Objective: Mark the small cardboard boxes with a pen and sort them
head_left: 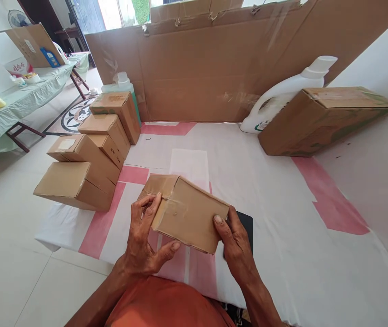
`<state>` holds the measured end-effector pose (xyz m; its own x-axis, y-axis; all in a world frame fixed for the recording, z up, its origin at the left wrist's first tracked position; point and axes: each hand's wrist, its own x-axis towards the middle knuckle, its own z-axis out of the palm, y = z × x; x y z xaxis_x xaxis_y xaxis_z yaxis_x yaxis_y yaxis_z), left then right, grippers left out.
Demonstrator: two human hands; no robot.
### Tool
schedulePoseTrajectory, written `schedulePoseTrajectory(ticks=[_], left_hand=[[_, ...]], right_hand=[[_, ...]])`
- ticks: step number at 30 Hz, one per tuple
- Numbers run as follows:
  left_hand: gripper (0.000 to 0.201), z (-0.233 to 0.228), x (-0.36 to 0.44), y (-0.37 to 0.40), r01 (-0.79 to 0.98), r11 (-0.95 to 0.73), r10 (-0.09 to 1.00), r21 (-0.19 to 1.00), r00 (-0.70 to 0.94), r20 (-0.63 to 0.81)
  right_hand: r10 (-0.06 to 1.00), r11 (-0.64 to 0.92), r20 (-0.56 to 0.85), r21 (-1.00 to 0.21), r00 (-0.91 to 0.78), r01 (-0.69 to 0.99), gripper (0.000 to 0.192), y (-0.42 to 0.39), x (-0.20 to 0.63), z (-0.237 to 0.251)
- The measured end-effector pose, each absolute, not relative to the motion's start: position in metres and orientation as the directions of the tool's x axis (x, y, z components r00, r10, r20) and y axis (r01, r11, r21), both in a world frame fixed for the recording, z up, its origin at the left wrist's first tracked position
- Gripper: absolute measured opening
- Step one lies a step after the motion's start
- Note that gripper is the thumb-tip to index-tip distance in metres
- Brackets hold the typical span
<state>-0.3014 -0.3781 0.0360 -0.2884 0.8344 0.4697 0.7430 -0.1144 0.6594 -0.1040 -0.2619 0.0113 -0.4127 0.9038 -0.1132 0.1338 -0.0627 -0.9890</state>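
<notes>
Orange clothing fills the bottom edge, with two bare forearms reaching forward. Both hands hold a small taped cardboard box (187, 211), tilted, just above a white and pink floor sheet (282, 218). On the left hand (144, 238), fingers curl over the box's left end, thumb spread underneath. On the right hand (236, 247), the thumb presses the box's right corner, fingers hidden behind. Four similar boxes (91, 154) sit stacked to the left; a white detergent jug (282, 97) leans behind a larger carton (323, 120).

- I hold small box (187, 213) between left hand (142, 240) and right hand (236, 245), over the cloth (282, 218)
- stacked boxes (91, 150) left
- jug (282, 97) behind large box (319, 118), far right
- cardboard wall (214, 63) behind everything
</notes>
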Motion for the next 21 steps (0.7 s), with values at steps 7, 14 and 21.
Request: schedulePoseTrajectory(ticks=[7, 14, 21], left_hand=[[0.09, 0.053, -0.299, -0.377, 0.794, -0.159, 0.907, 0.587, -0.117, 0.404], [0.079, 0.061, -0.314, -0.375, 0.655, -0.163, 0.95, 0.738, -0.097, 0.296], [0.069, 0.034, -0.331, -0.371, 0.251, 0.017, 0.918, 0.968, -0.388, 0.084]], right_hand=[[0.832, -0.295, -0.264, -0.955, -0.488, 0.015, 0.051, -0.237, -0.092, -0.008], [0.709, -0.521, -0.486, -0.849, -0.512, 0.085, 0.055, -0.229, -0.096, 0.001], [0.706, -0.399, -0.303, -0.917, -0.64, -0.006, 0.069, -0.239, -0.108, 0.001]])
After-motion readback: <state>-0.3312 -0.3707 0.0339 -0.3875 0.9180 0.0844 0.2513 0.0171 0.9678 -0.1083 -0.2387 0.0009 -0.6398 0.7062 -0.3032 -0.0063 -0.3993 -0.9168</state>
